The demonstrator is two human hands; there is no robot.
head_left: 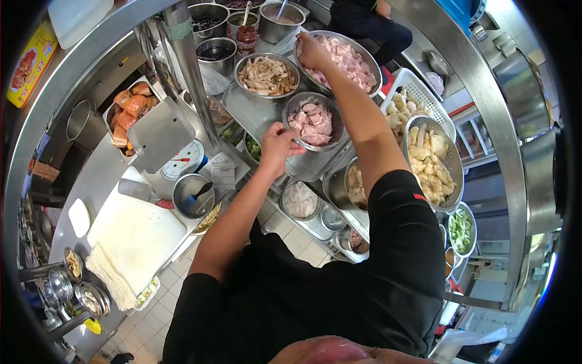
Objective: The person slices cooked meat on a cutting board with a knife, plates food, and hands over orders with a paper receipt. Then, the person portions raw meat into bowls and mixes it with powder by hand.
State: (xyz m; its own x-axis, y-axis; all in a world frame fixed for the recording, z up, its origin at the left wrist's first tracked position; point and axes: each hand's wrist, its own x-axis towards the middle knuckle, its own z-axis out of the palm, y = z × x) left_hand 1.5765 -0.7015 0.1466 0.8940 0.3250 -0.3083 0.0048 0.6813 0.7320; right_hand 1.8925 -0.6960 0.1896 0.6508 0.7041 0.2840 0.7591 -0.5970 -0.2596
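My left hand (pixel 280 147) grips the left rim of a small steel bowl (pixel 341 130), its thumb at the rim. Chunks of raw pink meat (pixel 312 123) fill that bowl. Farther off, my right hand (pixel 314 52) is closed at the left edge of a large steel bowl (pixel 379 85) heaped with raw pale pink meat (pixel 348 64). The fingertips are hidden, so I cannot tell whether they hold meat or the rim. Beside both bowls stands another steel bowl (pixel 296 88) of pale strips (pixel 267 76).
A metal post (pixel 194 79) rises left of the bowls. At right are a perforated colander (pixel 458 182) of pale pieces and a white basket (pixel 445 118). A cutting board (pixel 139 230) and scale (pixel 182 159) lie left. Another person's leg (pixel 379 33) shows behind.
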